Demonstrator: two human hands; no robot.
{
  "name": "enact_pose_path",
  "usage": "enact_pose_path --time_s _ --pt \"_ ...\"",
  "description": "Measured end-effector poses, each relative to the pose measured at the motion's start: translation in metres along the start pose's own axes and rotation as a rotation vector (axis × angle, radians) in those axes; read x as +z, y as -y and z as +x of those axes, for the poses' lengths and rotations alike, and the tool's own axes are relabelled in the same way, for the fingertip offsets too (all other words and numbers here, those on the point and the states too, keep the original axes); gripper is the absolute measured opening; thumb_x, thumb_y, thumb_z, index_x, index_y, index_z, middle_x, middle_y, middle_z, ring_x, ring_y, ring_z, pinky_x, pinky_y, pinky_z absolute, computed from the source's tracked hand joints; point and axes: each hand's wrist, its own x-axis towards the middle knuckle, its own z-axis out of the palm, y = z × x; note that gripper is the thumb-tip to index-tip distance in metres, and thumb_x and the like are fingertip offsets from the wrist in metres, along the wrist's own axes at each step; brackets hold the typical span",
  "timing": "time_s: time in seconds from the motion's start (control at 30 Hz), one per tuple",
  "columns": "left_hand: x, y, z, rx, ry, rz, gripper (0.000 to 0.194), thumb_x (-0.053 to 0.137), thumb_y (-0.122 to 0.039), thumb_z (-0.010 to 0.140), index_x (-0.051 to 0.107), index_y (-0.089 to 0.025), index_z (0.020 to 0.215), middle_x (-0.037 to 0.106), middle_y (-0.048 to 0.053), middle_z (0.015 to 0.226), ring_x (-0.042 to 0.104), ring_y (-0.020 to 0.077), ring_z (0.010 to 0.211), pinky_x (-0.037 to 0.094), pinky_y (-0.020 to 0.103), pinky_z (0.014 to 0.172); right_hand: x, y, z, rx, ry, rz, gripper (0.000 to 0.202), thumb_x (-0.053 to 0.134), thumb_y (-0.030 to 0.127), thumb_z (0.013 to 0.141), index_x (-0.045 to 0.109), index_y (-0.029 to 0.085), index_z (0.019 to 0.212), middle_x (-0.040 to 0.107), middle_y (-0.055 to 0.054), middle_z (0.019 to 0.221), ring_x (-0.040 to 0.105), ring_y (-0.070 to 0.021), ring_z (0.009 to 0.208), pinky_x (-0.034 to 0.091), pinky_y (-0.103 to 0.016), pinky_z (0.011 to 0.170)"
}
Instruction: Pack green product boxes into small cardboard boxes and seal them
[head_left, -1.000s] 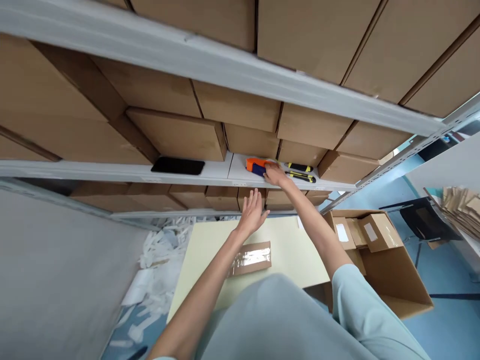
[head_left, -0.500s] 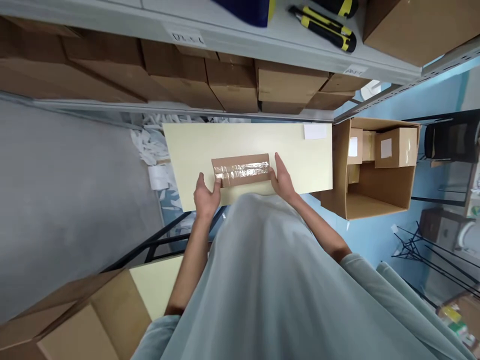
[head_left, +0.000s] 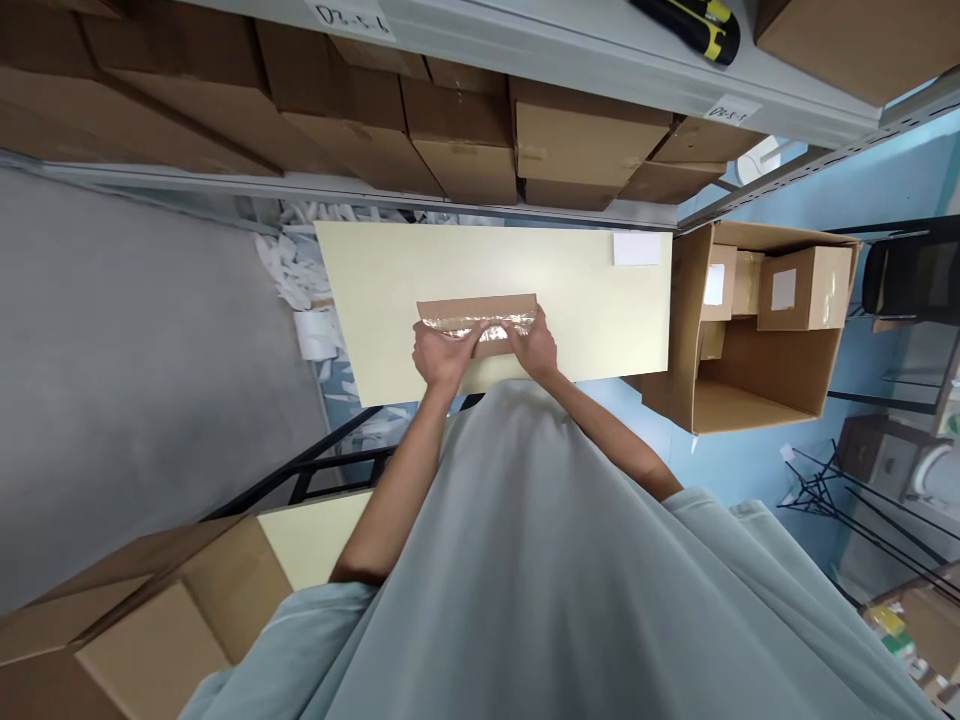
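A flat brown cardboard box with a strip of shiny clear tape along its middle lies on the pale yellow tabletop. My left hand grips its left end, the thumb laid along the tape. At the other end my right hand has its fingers round the edge, its thumb also on the tape. Both thumbs point inward and come close together near the middle of the box. The fingers under and behind the box are partly hidden.
A white label lies at the table's far right. Beside the table stands an open carton holding smaller boxes. Shelving with brown boxes and a black-yellow utility knife runs along the back. Another carton is at lower left.
Both hands have moved inward. They were at the box's two ends with fingers spread; now they hold it, thumbs on the tape. The view has shifted slightly.
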Motion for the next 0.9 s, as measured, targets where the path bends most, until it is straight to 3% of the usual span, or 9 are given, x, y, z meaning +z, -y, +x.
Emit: enact_pose_path --time_s 0.13,0.27,0.33,0.4,0.5,0.6,0.73,0.9 --pt "-0.007 0.012 0.004 0.096 0.040 -0.070 0.042 0.074 -0.064 0.097 0.069 -0.022 0.100 0.079 0.011 0.095 0.076 0.0326 0.099 0.061 0.043 0.096 -0.005 -0.006 0.000 0.075 0.017 -0.001 0.076 0.027 0.057 0.123 0.014 0.021 0.188 0.056 -0.018 0.175 0.070 -0.0313 0.143 0.060 -0.045 0.116" --pt "-0.022 0.024 0.009 0.189 0.086 -0.087 0.045 0.055 -0.057 0.110 0.065 -0.022 0.084 0.068 0.006 0.074 0.069 0.0259 0.086 0.056 0.035 0.088 -0.011 -0.016 -0.001 0.056 0.011 0.078 0.071 0.011 0.046 0.124 0.013 0.018 0.189 0.059 -0.016 0.173 0.067 -0.0267 0.148 0.057 -0.040 0.120" --pt "-0.028 0.026 0.011 0.215 0.112 -0.092 0.041 0.054 -0.054 0.111 0.072 -0.020 0.096 0.075 0.010 0.086 0.073 0.0279 0.093 0.058 0.036 0.092 -0.016 -0.020 -0.002 0.047 -0.032 0.109 0.072 0.010 0.044 0.123 0.017 0.011 0.187 0.052 -0.020 0.179 0.056 -0.0262 0.161 0.051 -0.041 0.127" --pt "-0.033 0.027 0.011 0.235 0.107 -0.127 0.042 0.057 -0.050 0.109 0.075 -0.016 0.124 0.082 0.017 0.118 0.076 0.0290 0.107 0.059 0.038 0.100 -0.022 -0.024 -0.004 0.053 -0.108 0.110 0.073 0.017 0.046 0.123 0.026 0.006 0.184 0.046 -0.025 0.181 0.050 -0.0275 0.166 0.047 -0.042 0.132" --pt "-0.039 0.029 0.007 0.239 0.071 -0.157 0.053 0.062 -0.041 0.105 0.069 -0.011 0.149 0.074 0.022 0.148 0.078 0.0266 0.113 0.059 0.038 0.109 -0.030 -0.029 -0.010 0.060 -0.163 0.125 0.064 0.034 0.046 0.123 0.051 0.007 0.171 0.058 -0.026 0.167 0.066 -0.0276 0.144 0.052 -0.037 0.125" --pt "-0.045 0.027 0.002 0.239 0.092 -0.115 0.046 0.061 -0.028 0.101 0.077 -0.013 0.141 0.077 0.018 0.139 0.079 0.0266 0.107 0.060 0.041 0.111 -0.035 -0.029 -0.016 0.035 -0.126 0.176 0.046 0.044 0.036 0.120 0.071 0.012 0.148 0.071 -0.020 0.146 0.075 -0.0229 0.120 0.058 -0.032 0.112" --pt "-0.056 0.014 0.009 0.310 0.053 -0.116 0.039 0.064 -0.026 0.099 0.082 -0.018 0.133 0.079 0.014 0.134 0.080 0.0298 0.107 0.061 0.046 0.109 -0.041 -0.022 -0.017 0.020 -0.187 0.212 0.037 0.050 0.029 0.116 0.077 0.015 0.139 0.075 -0.015 0.135 0.077 -0.0224 0.117 0.060 -0.031 0.108" --pt "-0.069 -0.005 0.037 0.410 0.015 -0.264 0.032 0.065 -0.023 0.096 0.080 -0.019 0.124 0.081 0.013 0.134 0.083 0.0262 0.110 0.062 0.038 0.106 -0.044 -0.008 -0.008 0.020 -0.245 0.172 0.028 0.061 0.026 0.113 0.080 0.014 0.129 0.079 -0.015 0.130 0.081 -0.0224 0.116 0.059 -0.028 0.105"
